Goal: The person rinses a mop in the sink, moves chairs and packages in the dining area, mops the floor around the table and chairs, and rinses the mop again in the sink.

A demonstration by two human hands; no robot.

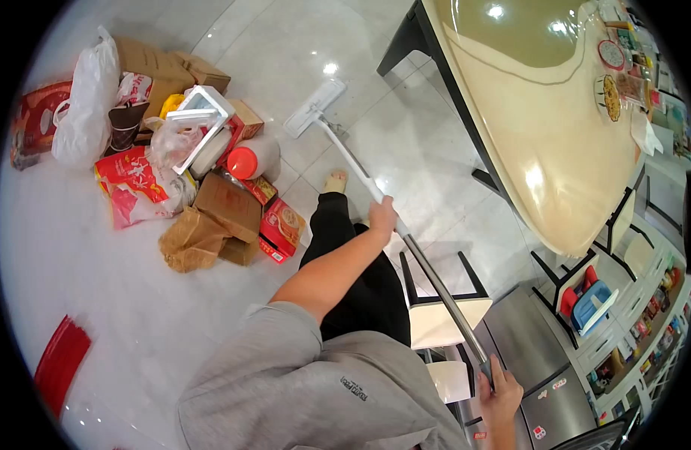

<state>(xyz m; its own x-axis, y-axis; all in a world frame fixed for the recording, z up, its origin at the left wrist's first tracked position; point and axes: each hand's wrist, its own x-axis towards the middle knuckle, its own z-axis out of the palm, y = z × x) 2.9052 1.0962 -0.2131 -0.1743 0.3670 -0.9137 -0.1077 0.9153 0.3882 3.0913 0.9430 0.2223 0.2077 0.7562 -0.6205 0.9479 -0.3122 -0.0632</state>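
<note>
A flat mop with a white rectangular head (315, 108) and a long pole (439, 285) runs slantwise across the view. Its head lies on the tiled floor just ahead of my bare foot. My left hand (383, 216) is closed around the pole near its middle, where the white part meets the metal part. Lower right, my right hand (500, 391) grips the grey top end of the pole, fingers wrapped round it. Left of the mop head, a white tub with a red lid (243, 162) lies on its side by a pile of packages.
Left on the floor are a white plastic bag (85, 105), cardboard boxes (229, 206), a red food box (282, 229) and a brown paper bag (189, 240). A glossy cream table (510, 135) stands right. Nearby are a stool (449, 321), chairs and a steel fridge (529, 337).
</note>
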